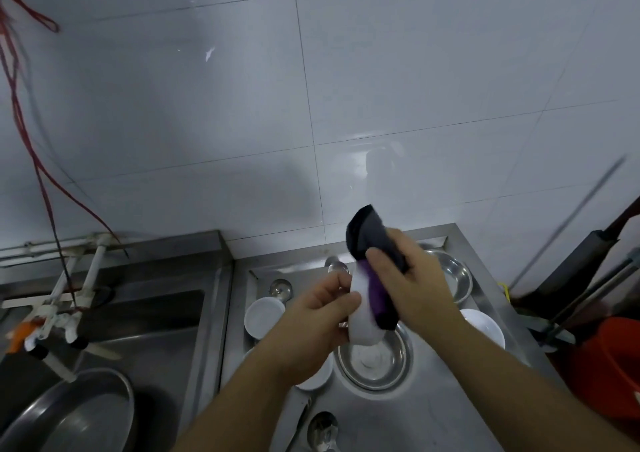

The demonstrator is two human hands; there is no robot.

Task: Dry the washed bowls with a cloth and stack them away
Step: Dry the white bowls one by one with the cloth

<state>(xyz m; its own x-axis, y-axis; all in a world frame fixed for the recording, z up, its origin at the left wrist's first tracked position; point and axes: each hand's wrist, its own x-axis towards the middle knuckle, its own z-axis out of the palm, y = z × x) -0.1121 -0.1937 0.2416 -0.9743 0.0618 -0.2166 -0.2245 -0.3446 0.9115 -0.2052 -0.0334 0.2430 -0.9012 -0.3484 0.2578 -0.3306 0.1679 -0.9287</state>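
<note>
Left hand (pixel 320 308) grips a white bowl (pixel 362 320) tilted on edge above the table (pixel 433 410), so the right hand (pixel 412 278), clutching the cloth (pixel 375 243), can wipe it.

Both hands are raised together, left hand (pixel 322 308) with fingers curled, right hand (pixel 403 275) clenched, forearms converging.

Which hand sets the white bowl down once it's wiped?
Left, probably. The left hand already grips the white bowl; the right hand is busy holding the cloth against it.
</note>
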